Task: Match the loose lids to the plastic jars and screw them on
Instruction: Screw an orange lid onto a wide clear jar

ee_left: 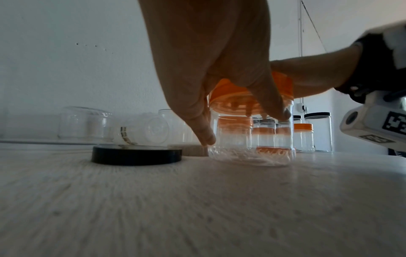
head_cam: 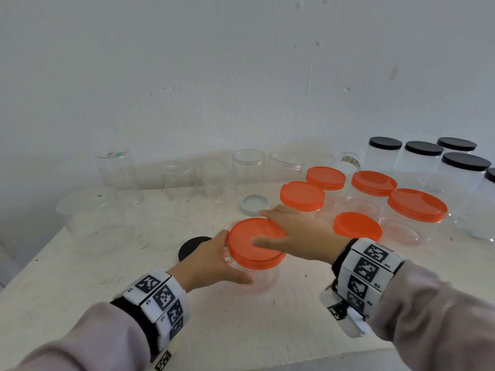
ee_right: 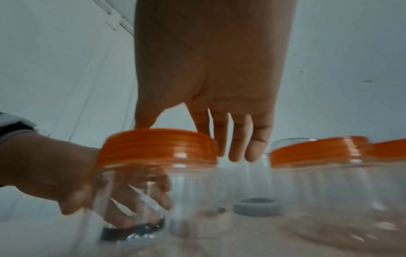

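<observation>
Near the table's (head_cam: pixel 80 303) front edge, the left hand (head_cam: pixel 206 261) wraps a clear jar (head_cam: pixel 257 274); the right hand (head_cam: pixel 297 236), grip spread flat, rests on its orange lid (head_cam: pixel 249 236). Next, probably a tightening twist.

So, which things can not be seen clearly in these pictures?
- Whether the orange lid is fully screwed on: right wrist view is motion-blurred, and the left hand covers the rim in the left wrist view.
- The black lid: partly behind the left hand in the head view.
- One black-lidded jar: cut off by the head view's right edge.
- The right hand fingertips: blurred.
</observation>
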Tool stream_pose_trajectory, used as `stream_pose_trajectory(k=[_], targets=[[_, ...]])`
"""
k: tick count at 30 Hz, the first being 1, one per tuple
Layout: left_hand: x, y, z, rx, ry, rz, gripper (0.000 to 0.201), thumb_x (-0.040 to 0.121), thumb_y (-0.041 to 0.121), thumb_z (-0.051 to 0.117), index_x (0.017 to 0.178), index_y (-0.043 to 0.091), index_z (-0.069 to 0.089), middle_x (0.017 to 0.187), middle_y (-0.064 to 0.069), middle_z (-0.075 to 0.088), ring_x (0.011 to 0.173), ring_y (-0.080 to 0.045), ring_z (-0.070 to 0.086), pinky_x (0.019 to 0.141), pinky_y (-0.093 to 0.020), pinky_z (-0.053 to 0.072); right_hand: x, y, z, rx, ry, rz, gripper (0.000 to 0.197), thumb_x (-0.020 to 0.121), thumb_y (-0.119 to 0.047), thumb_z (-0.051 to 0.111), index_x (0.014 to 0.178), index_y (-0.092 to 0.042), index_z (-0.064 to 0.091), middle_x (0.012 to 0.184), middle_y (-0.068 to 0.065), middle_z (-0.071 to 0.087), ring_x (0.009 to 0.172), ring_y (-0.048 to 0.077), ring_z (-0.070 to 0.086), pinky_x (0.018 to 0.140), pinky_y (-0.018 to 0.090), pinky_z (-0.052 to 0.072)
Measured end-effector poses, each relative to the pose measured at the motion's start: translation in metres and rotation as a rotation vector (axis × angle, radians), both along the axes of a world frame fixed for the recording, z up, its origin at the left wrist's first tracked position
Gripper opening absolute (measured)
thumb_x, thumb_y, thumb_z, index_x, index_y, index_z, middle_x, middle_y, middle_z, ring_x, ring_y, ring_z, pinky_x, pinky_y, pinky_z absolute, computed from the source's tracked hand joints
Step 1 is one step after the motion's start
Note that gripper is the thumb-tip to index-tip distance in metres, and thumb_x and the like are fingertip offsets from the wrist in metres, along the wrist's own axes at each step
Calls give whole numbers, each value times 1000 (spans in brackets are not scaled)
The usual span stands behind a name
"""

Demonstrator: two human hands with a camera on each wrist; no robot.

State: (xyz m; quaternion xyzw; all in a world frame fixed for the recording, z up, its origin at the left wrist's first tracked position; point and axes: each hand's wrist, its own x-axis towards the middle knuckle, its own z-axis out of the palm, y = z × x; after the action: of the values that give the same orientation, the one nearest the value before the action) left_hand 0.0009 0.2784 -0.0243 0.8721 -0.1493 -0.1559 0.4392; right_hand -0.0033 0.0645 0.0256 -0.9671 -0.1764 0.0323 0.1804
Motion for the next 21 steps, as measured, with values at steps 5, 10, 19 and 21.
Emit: stream_pose_trajectory(k=[5,10,19,21], targets=[[2,0,1,0,33,15,100,53,34,94,135,31,37,123,17,56,114,0,55,98,-21,46,14,-75,-12,79,-149,-139,59,88,-62,49,131,-22,53,121,-7,54,101,6,43,85,24,35],[2,-3,3,15,59,48,94,53,27,95,129,28,41,120,14,58,111,-1,57,82,-11,46,37,-137,-21,-48,-46,-386,61,92,-55,51,140,-19,44,140,6,43,131,26,35,102,39,33],[-4,-6,5,9,78,98,93,47,36,94,124,36,42,119,17,57,110,1,57,83,-11,47,53,-162,-34,-225,235,-509,88,87,-62,54,152,-16,15,153,16,22,140,37,24,109,51,29],[-5,-8,5,6,87,108,94,47,35,94,124,36,41,119,17,57,111,1,57,85,-12,47,55,-162,-36,-245,274,-511,95,84,-64,57,153,-18,11,154,16,21,140,39,24,109,52,28]])
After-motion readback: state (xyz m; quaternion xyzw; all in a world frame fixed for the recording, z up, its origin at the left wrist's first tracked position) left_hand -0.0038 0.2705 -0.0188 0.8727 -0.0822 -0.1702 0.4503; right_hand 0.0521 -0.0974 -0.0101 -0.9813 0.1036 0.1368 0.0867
